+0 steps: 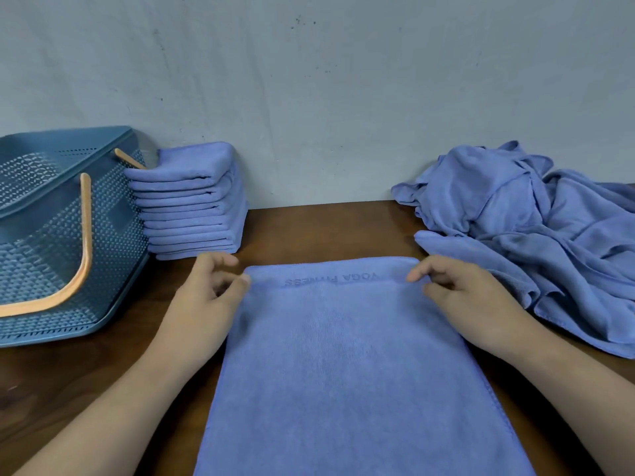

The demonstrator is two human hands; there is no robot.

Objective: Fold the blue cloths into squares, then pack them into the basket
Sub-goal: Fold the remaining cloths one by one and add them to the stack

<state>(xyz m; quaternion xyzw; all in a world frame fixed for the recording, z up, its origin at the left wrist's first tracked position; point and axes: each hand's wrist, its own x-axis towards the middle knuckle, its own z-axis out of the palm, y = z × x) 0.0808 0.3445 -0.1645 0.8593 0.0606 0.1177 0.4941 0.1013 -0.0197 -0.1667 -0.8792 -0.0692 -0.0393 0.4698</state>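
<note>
While the blue cloth (350, 355) lies flat on the wooden table (326, 231), its near end runs off the bottom of the frame, so its full length can't be seen. The raised lettering near its far edge reads upside down and is only partly legible. The basket (44, 235) is cut off at the left edge, and the rumpled pile of cloths (536, 228) at the right edge. How many cloths are in that pile can't be made out. The folded stack (192, 204) stands btwn basket and wall, its left corner behind a basket handle. The left hand (206, 297) sits at the cloth's far left corner w/ fingers loosely curled, one fingertip (244, 279) touching the corner. The right hand (470, 300) is at the far right corner, w/ a fingertip (412, 277) on the far edge. Whether either hand pinches the fabric or only touches it can't be told.
</note>
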